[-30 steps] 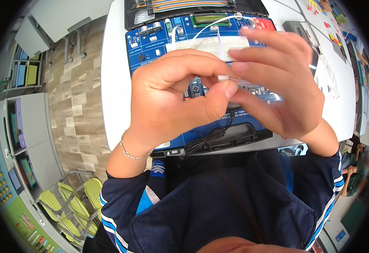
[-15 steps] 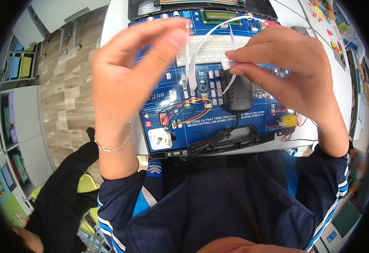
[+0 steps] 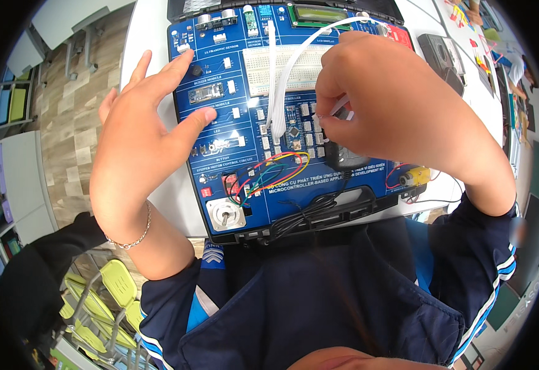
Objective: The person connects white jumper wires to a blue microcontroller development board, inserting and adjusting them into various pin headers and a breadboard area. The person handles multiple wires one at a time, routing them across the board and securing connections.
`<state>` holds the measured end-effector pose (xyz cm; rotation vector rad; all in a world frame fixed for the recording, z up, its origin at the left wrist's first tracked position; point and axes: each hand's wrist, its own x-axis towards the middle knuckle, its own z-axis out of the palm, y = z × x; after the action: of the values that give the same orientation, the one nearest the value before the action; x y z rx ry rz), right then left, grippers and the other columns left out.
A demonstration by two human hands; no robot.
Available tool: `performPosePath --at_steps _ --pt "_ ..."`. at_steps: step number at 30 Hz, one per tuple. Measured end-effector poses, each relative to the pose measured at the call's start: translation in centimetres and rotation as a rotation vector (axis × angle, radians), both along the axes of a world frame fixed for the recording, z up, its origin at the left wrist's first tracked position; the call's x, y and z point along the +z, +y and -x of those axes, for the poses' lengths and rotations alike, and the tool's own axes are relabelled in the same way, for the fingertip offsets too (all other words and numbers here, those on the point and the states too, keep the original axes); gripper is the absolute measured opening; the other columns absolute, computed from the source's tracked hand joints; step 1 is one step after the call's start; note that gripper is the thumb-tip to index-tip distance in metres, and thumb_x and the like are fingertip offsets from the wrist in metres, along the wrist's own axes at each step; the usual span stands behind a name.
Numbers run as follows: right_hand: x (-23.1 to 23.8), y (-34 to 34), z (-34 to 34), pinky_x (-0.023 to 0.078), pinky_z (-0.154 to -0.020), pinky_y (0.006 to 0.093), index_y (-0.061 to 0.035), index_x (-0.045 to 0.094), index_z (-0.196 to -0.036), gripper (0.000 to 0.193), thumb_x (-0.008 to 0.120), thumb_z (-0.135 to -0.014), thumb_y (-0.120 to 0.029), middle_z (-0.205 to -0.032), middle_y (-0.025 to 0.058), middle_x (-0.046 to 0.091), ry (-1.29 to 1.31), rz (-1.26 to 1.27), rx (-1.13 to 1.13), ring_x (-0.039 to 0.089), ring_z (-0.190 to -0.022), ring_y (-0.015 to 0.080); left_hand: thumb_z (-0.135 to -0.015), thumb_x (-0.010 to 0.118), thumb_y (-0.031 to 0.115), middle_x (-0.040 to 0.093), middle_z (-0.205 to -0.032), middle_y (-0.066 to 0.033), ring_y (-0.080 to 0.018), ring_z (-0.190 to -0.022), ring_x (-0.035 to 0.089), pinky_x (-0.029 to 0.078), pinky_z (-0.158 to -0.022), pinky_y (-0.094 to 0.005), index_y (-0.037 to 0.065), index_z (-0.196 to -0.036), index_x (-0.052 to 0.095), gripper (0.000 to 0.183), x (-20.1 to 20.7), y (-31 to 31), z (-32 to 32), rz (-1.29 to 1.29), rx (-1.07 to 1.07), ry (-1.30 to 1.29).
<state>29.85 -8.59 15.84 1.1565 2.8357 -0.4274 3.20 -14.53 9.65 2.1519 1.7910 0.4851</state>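
Right hand point(image 3: 399, 117) is curled over the middle of the blue trainer board point(image 3: 294, 117), its fingertips pinched on the end of a white flat ribbon cable point(image 3: 282, 80) just beside the small microcontroller module point(image 3: 293, 126); how the cable end sits on the pins cannot be told, since the knuckles cover it. From the pinch the ribbon cable rises toward the far edge of the board, arches over the white breadboard point(image 3: 269, 65), and a second run of it comes back down to the module's left side. Left hand point(image 3: 140, 142) is released, fingers spread and flat, its index finger and thumb lying on the left edge of the board near the round black buzzer point(image 3: 197, 71) and the small chip module point(image 3: 206, 94); the palm hangs off the board's left side over the white tabletop point(image 3: 152, 37). A thin bracelet point(image 3: 131, 237) circles that wrist.

On the near part of the board, a bundle of red, yellow, green and blue jumper wires point(image 3: 263, 176) loops left of centre, above a square stepper motor point(image 3: 225, 214) at the near left corner. A yellow gear motor point(image 3: 414, 177) sits at the near right corner, under the right wrist. Black cables point(image 3: 309, 209) cross the board's near handle. A green display point(image 3: 316, 13) lies at the far edge of the board. Dark blue sleeves with white stripes point(image 3: 485, 271) come up from below.
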Motion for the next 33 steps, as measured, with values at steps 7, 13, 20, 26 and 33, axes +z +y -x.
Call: performPosePath --at_steps 7,13,20,26,33 --pt "-0.4 -0.4 0.7 0.053 -0.082 0.0364 -0.0035 0.071 -0.07 0.006 0.076 -0.07 -0.006 -0.075 0.0077 0.068 -0.082 -0.055 0.047 0.067 -0.081 0.026 -0.07 0.089 0.025 0.058 -0.148 -0.0035 -0.0315 -0.151 0.033 0.018 -0.118 -0.0625 0.02 -0.145 0.057 0.082 -0.1 -0.5 0.1 -0.025 -0.029 0.145" --pt "1.0 0.9 3.1 0.055 -0.066 0.0328 -0.0032 0.07 -0.069 0.009 0.077 -0.065 -0.005 -0.074 0.0102 0.068 -0.296 0.177 -0.068 0.07 -0.076 0.0252 -0.067 0.089 0.018 0.06 -0.145 -0.0036 -0.0296 -0.149 0.037 0.021 -0.118 -0.06 0.018 -0.143 0.059 0.081 -0.4 -0.9 -0.3 -0.059 -0.031 0.174" --pt "0.6 -0.4 3.3 0.054 -0.063 0.0373 -0.0049 0.069 -0.065 0.006 0.075 -0.064 -0.005 -0.07 0.0102 0.068 -0.234 -0.075 0.148 0.068 -0.071 0.0311 -0.068 0.087 0.019 0.062 -0.142 -0.0069 -0.0318 -0.147 0.041 0.022 -0.119 -0.0559 0.014 -0.142 0.06 0.079 0.0 -0.2 -0.1 -0.053 -0.095 0.159" --pt "-0.1 -1.0 2.6 0.055 -0.068 0.041 -0.0049 0.071 -0.07 0.004 0.071 -0.069 -0.008 -0.074 0.0139 0.066 -0.253 -0.164 0.222 0.067 -0.077 0.033 -0.068 0.087 0.019 0.061 -0.143 -0.0078 -0.0314 -0.147 0.04 0.02 -0.12 -0.0555 0.013 -0.143 0.059 0.08 0.2 -0.4 -0.9 -0.021 -0.037 0.161" --pt "0.2 -1.6 2.6 0.055 -0.074 0.0424 0.0001 0.07 -0.071 0.009 0.07 -0.074 -0.009 -0.075 0.0172 0.064 -0.333 -0.151 0.241 0.066 -0.082 0.0345 -0.068 0.086 0.02 0.06 -0.144 -0.0082 -0.0307 -0.147 0.039 0.02 -0.12 -0.0563 0.014 -0.144 0.058 0.081 0.5 -0.5 -1.4 -0.005 -0.005 0.166"
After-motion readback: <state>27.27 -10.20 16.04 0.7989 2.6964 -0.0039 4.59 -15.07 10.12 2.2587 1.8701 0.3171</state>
